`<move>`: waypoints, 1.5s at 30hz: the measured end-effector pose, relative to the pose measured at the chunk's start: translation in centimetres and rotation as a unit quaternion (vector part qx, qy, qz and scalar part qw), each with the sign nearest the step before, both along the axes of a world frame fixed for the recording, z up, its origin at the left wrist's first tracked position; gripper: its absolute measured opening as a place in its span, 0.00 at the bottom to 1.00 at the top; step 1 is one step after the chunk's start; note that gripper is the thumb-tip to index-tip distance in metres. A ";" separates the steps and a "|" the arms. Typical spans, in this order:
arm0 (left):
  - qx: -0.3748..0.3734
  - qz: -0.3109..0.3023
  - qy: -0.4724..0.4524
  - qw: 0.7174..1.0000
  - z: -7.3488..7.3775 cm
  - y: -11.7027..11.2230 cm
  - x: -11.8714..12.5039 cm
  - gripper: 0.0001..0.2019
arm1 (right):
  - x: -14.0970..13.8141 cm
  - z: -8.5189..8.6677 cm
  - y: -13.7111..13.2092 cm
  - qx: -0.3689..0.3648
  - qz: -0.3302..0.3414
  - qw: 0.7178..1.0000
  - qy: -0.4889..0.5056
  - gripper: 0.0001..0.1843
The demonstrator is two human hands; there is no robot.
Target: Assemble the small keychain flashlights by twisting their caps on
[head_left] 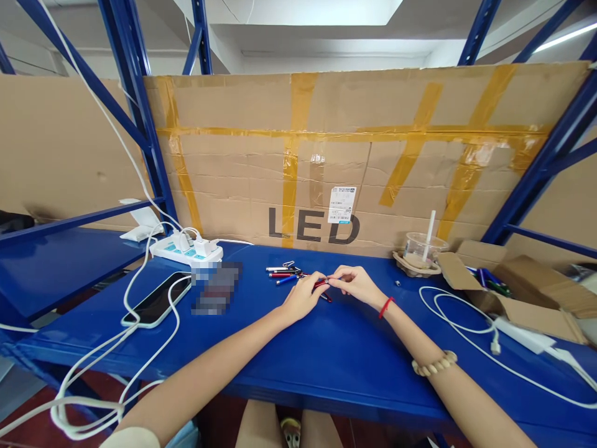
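A short red pen (321, 284) with a shiny metal end lies between my two hands. My left hand (304, 297) is closed around its body. My right hand (358, 285) pinches at the silvery end, where the fingertips of both hands nearly meet; what small part sits in that pinch is hidden. Just behind my left hand is a small pile of slim pens, among them a white one (277, 269), a red one (280, 275) and a blue one (286, 280), with metal clips near them. Another dark red pen (326, 298) shows partly below my fingers.
A white power strip (186, 252), a phone (161, 300) and loops of white cable are on the left. To the right stand a plastic cup (422, 249) with a straw, an open cardboard box (527, 305) holding pens, and a coiled cable (459, 320). Taped cardboard (233, 180) backs the blue table (364, 367).
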State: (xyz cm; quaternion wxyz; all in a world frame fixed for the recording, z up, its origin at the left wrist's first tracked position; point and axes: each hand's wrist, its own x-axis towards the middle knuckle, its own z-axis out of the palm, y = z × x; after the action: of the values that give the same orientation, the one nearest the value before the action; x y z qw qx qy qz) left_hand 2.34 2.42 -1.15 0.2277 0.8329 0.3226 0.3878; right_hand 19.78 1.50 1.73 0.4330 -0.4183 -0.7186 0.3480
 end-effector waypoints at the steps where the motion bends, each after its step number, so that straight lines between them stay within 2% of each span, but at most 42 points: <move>1: 0.003 -0.002 0.003 1.000 0.0 0.1 0.0 0.08 | 0.1 0.0 0.0 -0.001 -0.001 1.000 0.002 0.15; 7: 0.018 -0.050 0.003 0.999 0.1 0.0 0.0 0.09 | 0.5 0.1 0.1 -0.023 0.006 1.000 0.000 0.14; 14: 0.066 -0.049 0.023 0.996 0.0 -0.2 -0.4 0.10 | -0.4 -0.1 -0.6 -0.036 0.008 0.999 0.016 0.17; 27: 0.088 0.045 0.071 0.993 0.4 -1.1 -0.4 0.12 | -0.9 -0.4 -0.7 -0.041 -0.035 0.998 -0.022 0.19; 34: 0.071 0.048 0.073 0.994 0.6 -1.0 -0.3 0.13 | -0.8 -0.3 -0.4 -0.082 -0.050 0.995 -0.023 0.21; 40: 0.039 0.040 0.056 0.997 0.7 -0.8 -0.4 0.13 | -0.7 0.5 -0.5 -0.083 -0.058 0.995 -0.020 0.21; 45: 0.024 0.027 0.033 0.999 0.6 -0.5 -0.3 0.12 | -0.6 0.1 -0.2 -0.091 -0.057 0.994 -0.032 0.22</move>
State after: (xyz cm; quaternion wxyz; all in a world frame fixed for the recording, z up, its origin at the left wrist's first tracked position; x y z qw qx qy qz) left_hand 2.02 1.95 -0.57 0.1864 0.8413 0.3434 0.3736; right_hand 19.21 1.33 1.88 0.3885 -0.5072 -0.6727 0.3733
